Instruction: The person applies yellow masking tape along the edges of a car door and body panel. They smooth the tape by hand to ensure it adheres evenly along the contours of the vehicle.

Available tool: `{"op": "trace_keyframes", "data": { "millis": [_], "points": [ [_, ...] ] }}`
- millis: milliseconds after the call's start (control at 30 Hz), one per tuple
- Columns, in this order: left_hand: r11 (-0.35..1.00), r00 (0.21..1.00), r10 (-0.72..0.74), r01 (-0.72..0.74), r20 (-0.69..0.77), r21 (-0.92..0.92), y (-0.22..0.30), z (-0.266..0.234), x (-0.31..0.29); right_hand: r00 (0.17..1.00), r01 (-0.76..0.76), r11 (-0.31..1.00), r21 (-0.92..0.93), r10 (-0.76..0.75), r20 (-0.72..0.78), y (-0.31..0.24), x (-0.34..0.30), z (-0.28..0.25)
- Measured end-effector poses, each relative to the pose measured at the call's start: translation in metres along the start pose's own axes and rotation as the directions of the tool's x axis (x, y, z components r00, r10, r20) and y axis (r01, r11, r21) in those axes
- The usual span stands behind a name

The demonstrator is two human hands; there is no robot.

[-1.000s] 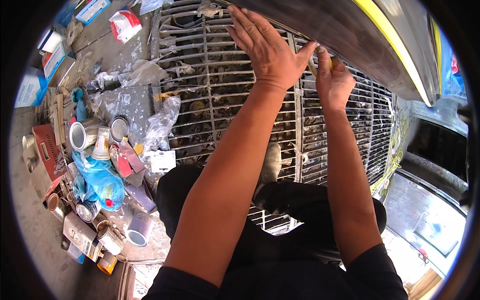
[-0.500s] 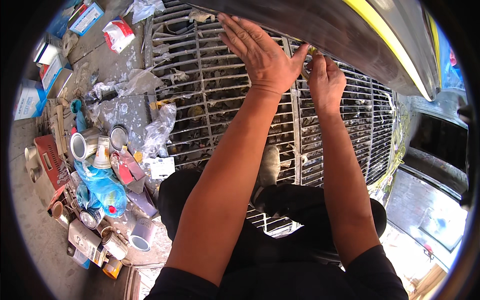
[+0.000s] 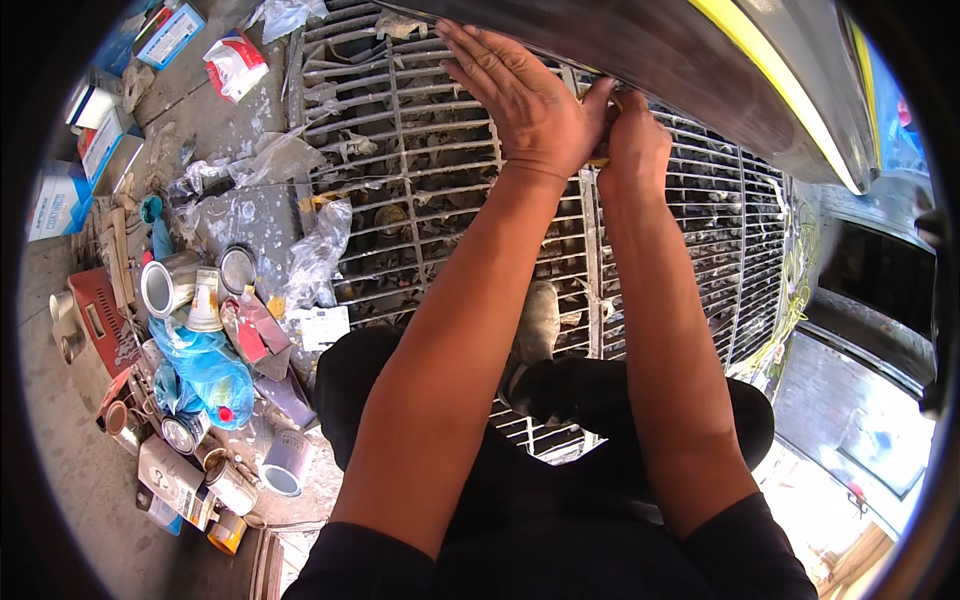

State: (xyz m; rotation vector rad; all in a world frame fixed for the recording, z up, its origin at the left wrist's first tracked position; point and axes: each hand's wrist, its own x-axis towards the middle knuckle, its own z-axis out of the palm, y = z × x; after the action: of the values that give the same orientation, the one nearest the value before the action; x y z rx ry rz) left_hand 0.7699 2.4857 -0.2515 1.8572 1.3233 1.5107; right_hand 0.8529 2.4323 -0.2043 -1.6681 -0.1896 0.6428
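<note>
Left hand (image 3: 525, 105), open and flat, has edged right on the dark curved panel (image 3: 660, 55) at upper frame, meeting the right hand (image 3: 630, 150), closed on a small yellowish item (image 3: 598, 160): work concentrating there.

My forearms are bare below short black sleeves (image 3: 395, 560); my trousers (image 3: 590, 470) are black too, and one dusty, worn grey shoe (image 3: 537, 322) shows beneath me.

dark curved panel (image 3: 700, 70) blocks above, cans (left) (image 3: 165, 285) crowd floor, metal grate (image 3: 420, 200) open between
</note>
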Motion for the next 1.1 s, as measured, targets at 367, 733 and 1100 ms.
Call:
{"op": "trace_keyframes", "data": {
  "millis": [367, 733, 1100],
  "points": [
    [1.0, 1.0, 0.01, -0.01, -0.008, 0.02, 0.005, -0.005, -0.001, 0.973, -0.226, 0.972, -0.064, 0.228, 0.022, 0.065, -0.026, -0.077],
    [1.0, 1.0, 0.011, -0.011, -0.009, 0.017, 0.015, 0.001, -0.01, 0.946, -0.263, 0.955, -0.141, 0.283, 0.155, 0.094, -0.051, -0.084],
    [0.999, 0.998, -0.018, 0.02, -0.066, 0.027, 0.016, 0.007, -0.009, 0.94, -0.256, 0.936, -0.242, 0.3, 0.164, 0.102, -0.066, -0.084]
  ]
}}
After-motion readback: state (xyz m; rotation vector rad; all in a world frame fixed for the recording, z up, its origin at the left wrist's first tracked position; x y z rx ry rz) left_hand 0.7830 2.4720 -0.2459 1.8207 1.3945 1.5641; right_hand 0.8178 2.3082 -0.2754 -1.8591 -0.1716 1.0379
